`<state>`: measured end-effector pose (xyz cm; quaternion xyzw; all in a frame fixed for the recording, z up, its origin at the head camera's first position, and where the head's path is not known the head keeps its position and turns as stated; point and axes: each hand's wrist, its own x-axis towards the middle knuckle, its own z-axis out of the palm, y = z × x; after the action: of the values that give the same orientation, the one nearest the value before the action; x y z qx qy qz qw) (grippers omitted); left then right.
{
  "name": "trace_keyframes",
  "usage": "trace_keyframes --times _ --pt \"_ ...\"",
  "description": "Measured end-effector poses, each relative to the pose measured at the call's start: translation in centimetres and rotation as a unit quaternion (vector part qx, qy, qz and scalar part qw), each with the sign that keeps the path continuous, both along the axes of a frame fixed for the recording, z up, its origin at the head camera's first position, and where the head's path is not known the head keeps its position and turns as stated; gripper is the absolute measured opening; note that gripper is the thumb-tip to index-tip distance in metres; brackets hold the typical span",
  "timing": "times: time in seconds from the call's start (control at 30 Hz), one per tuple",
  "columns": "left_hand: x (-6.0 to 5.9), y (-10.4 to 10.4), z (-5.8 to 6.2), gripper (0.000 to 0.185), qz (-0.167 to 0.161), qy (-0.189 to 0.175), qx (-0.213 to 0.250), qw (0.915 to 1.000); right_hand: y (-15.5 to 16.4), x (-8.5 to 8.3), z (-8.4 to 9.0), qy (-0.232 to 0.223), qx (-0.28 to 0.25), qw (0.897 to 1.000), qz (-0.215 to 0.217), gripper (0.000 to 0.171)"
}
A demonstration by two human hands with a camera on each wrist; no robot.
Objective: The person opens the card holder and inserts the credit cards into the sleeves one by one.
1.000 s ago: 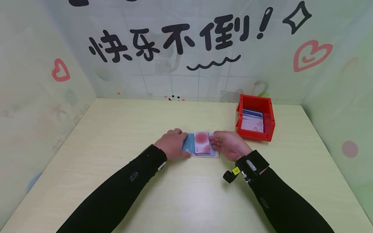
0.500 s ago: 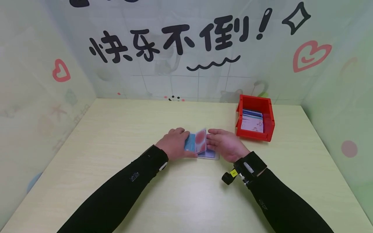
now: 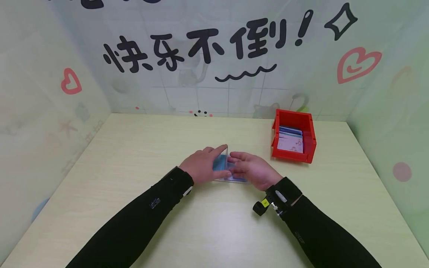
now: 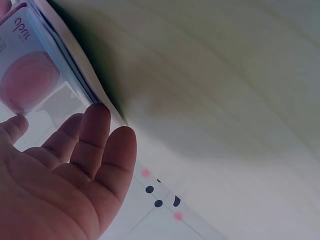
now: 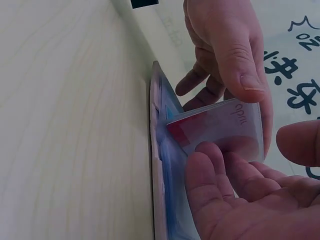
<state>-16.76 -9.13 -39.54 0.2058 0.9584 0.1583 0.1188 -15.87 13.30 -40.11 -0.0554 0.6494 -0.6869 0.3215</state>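
Item: pink-and-white, rectangular, plastic-looking leaf [image 5: 220,127], raised from thin blue booklet [image 5: 177,197] on pale wood-grain table [image 3: 144,141] | Handling: likely light, flexible, slippery; pinch outer edge | Left hand [image 3: 201,165]: fingers spread, thumb at leaf edge | Right hand [image 3: 256,169]: thumb apart, fingers against leaf

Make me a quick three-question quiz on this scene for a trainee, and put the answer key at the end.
1. Which is nearer the red bin: the left hand or the right hand?
2. True or false: the printed leaf is inside the red bin.
3. Fill in: in the left wrist view, the word on the printed leaf reads "____".

Key:
1. The right hand.
2. False; it is raised between the two hands.
3. april
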Motion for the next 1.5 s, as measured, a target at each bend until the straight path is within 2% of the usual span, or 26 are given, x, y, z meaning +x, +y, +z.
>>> trace_keyframes --times 0.33,0.57,0.73,0.97,1.17,1.27,1.33,1.4,1.5 --pt "-0.1 -0.4 -0.1 0.090 -0.008 0.002 0.008 0.9999 -0.3 0.0 -0.4 0.015 0.036 0.999 0.019 0.062" --pt "-0.1 -0.7 -0.1 0.086 -0.007 0.000 0.017 0.9998 -0.1 0.2 -0.4 0.005 0.054 0.999 -0.002 0.059" --pt "-0.1 -0.8 -0.2 0.071 -0.006 0.003 0.023 0.9997 0.1 0.3 -0.3 0.005 0.067 0.998 -0.008 0.059" --pt "-0.2 -0.6 -0.5 0.072 0.000 0.020 -0.041 0.9990 0.5 0.4 0.2 0.017 0.088 0.996 -0.004 0.059" --pt "-0.1 -0.6 -0.6 0.068 0.010 0.013 -0.067 0.9976 1.4 0.2 1.8 0.045 0.138 0.989 -0.018 0.055" --pt "-0.1 -0.6 -0.6 0.065 0.010 0.014 -0.068 0.9976 2.4 -0.3 3.0 0.085 0.183 0.979 -0.034 0.051" --pt "-0.1 -0.6 -0.6 0.065 0.007 0.016 -0.068 0.9976 3.4 -0.6 3.8 0.122 0.227 0.965 -0.052 0.051" --pt "-0.1 -0.6 -0.4 0.065 0.004 0.016 -0.066 0.9977 4.6 -1.1 4.6 0.162 0.278 0.944 -0.077 0.052" --pt "0.0 -0.7 -0.4 0.067 0.003 0.015 -0.066 0.9977 6.4 -1.8 5.3 0.216 0.354 0.902 -0.120 0.050"
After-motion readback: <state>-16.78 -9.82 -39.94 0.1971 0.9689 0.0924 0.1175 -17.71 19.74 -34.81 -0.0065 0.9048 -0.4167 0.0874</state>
